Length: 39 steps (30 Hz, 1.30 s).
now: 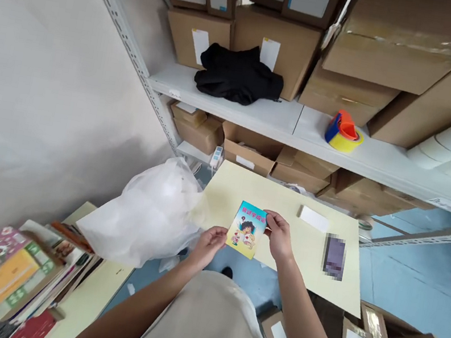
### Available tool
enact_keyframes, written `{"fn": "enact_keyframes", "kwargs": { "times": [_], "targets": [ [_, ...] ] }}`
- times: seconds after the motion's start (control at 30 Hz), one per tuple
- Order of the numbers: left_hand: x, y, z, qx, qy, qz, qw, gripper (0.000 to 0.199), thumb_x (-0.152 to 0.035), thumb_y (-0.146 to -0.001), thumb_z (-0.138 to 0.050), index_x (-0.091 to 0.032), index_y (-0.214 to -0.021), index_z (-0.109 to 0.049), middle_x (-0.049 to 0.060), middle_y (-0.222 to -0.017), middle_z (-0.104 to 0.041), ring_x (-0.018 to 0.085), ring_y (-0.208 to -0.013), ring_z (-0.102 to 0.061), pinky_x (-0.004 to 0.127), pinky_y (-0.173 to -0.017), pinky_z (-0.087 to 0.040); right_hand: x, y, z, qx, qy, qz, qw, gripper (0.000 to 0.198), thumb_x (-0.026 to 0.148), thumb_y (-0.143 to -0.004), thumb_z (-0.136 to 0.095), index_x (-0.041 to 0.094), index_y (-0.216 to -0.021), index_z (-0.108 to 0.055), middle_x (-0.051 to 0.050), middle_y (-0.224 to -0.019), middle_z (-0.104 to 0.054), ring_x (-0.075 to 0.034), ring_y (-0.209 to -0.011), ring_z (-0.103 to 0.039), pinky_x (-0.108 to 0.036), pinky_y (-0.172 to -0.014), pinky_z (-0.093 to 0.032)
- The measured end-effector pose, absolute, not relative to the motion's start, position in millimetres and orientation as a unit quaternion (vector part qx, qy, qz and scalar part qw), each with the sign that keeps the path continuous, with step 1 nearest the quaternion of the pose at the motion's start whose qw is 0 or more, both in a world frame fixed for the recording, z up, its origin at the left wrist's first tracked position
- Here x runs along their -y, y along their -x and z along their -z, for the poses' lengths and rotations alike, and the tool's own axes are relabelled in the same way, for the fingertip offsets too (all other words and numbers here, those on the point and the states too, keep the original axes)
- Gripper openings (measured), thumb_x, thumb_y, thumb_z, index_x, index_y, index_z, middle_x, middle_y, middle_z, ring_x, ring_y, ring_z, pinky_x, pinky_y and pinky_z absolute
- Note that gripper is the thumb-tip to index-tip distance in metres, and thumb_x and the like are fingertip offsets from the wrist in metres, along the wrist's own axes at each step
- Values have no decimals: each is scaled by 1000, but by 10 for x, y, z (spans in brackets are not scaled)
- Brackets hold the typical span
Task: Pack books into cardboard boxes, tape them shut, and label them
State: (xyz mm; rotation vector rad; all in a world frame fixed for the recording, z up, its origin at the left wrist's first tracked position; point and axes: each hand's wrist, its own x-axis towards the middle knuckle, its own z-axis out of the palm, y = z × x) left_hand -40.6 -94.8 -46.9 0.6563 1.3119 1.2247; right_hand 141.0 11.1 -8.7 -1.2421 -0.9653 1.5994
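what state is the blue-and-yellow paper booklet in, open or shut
Shut: the blue-and-yellow paper booklet shows its illustrated cover, no inside pages, between the left hand and right hand.

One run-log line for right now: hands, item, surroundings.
left hand: grips booklet, lower left | right hand: grips its upper right | table: ahead | white plastic: at left

Lone head view, forward and down onto the near table [309, 253], edges perhaps distorted
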Motion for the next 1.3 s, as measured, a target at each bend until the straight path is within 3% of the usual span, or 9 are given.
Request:
{"fn": "enact_keyframes", "kwargs": {
  "times": [0.47,0.77,0.87,0.97,1.1,1.23,1.3],
  "targets": [
    [373,470,680,-532,-273,-458,658,39,-50,-70,-68,-17,-90,-62,6,-93,-66,16,-84,-62,30,-77,-50,-373,-1474,281,335,527,-630,463,31,48,-71,-67,22,-88,-65,1,-71,-61,-13,-63,-54,-26,-56,-43],
    [65,484,771,-506,-250,-423,709,36,-42,-62,-77,-17,-83,-61,2,-82,-63,12,-75,-59,27,-74,-49,-503,-1540,308,310,530,-629,477,35,53,-78,-59,23,-93,-66,-2,-75,-62,-16,-68,-57,-29,-62,-46],
    [-22,459,701,-471,-203,-415,751,38,-39,-59,-81,-16,-84,-63,3,-83,-65,13,-77,-60,27,-75,-48,-580,-1647,304,370,500,-629,466,36,44,-73,-67,27,-105,-65,-1,-81,-63,-16,-72,-57,-29,-65,-46],
    [-83,396,632,-437,-164,-410,784,38,-35,-57,-83,-15,-85,-65,5,-87,-67,15,-80,-62,28,-76,-48,-697,-1781,242,464,443,-631,436,45,37,-71,-70,32,-115,-62,-2,-102,-64,-19,-91,-58,-33,-77,-47],
    [-128,239,560,-411,-117,-429,796,36,-26,-56,-84,-16,-87,-67,5,-85,-69,15,-75,-63,27,-73,-48,-878,-1950,84,588,386,-600,381,32,38,-80,-61,32,-111,-65,-5,-114,-62,-22,-108,-54,-38,-92,-42],
    [-147,94,504,-401,-132,-419,804,32,-24,-58,-82,-16,-87,-70,5,-84,-70,16,-75,-64,29,-74,-48,-1028,-2029,-36,674,374,-533,348,31,36,-80,-62,31,-110,-62,-6,-113,-56,-21,-109,-52,-39,-92,-41],
    [-150,69,481,-423,-163,-406,794,34,-28,-59,-81,-16,-89,-71,6,-87,-71,18,-79,-64,30,-76,-47,-1081,-2023,-54,681,382,-517,351,26,37,-77,-66,28,-101,-62,-6,-110,-55,-21,-107,-51,-37,-89,-42]
  ]
}}
